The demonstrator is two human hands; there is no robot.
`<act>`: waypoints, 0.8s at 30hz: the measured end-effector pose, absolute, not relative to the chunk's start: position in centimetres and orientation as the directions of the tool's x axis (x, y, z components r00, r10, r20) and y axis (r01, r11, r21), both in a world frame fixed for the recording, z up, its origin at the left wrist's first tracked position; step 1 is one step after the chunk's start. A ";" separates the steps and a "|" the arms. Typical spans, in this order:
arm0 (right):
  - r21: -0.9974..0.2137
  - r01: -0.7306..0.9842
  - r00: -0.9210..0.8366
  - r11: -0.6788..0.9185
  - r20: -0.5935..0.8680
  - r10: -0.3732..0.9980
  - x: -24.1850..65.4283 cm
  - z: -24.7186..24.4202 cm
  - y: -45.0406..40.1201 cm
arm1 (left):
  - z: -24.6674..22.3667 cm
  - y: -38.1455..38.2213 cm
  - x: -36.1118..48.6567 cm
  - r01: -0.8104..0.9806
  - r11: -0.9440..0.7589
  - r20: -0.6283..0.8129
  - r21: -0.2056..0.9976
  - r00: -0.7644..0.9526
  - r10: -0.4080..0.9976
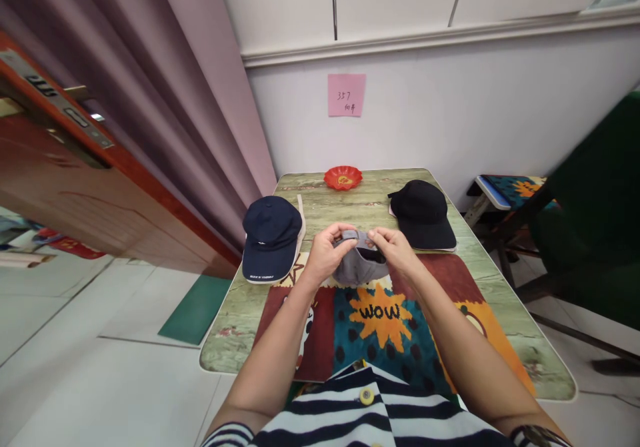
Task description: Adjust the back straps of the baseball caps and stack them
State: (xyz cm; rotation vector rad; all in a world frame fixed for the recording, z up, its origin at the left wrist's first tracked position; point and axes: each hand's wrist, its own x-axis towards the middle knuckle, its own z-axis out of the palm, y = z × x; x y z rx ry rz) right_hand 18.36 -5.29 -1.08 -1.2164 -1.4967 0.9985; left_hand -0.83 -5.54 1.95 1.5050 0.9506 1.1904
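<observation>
Head view: above the worktop (227,327), left hand (326,255) and right hand (399,253) pinch a gray cap's (356,271) strap (364,239); adjusting seems underway, next needing steadiness.

I watch the left hand (327,252) and right hand (396,249) pinch the strap (364,238) of a grey cap (356,272) over the table (320,212), navy cap (273,230) at left edge, black cap (424,213) near right edge, red dish (343,178) near far edge
</observation>
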 end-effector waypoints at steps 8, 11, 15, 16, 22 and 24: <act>-0.985 0.163 0.348 0.053 0.108 0.931 19.5 -4.0 -4.2 | 2.2 -5.7 -1.1 -0.137 -0.196 0.214 0.971 0.132 0.968; -0.998 0.042 0.375 0.049 0.061 0.925 20.0 -3.6 -4.5 | 2.8 -5.4 -1.8 -0.209 -0.197 0.214 0.958 0.061 0.975; -0.977 -0.207 0.027 0.049 0.044 0.999 20.1 -2.5 -5.7 | 3.3 -5.1 -1.7 -0.231 -0.160 0.179 0.960 0.066 0.982; -0.977 -0.211 -0.085 0.039 0.058 0.995 20.1 -2.4 -5.9 | 3.4 -5.0 -1.5 -0.241 -0.157 0.175 0.958 0.057 0.983; -0.979 0.195 -0.337 0.055 -0.014 0.941 21.7 -3.2 -6.6 | 5.2 -4.6 -1.6 -0.317 -0.183 0.200 0.930 0.021 0.980; -0.990 0.135 -0.356 0.038 -0.012 0.934 22.1 -2.6 -7.1 | 6.1 -4.1 -2.3 -0.355 -0.195 0.207 0.914 -0.004 0.978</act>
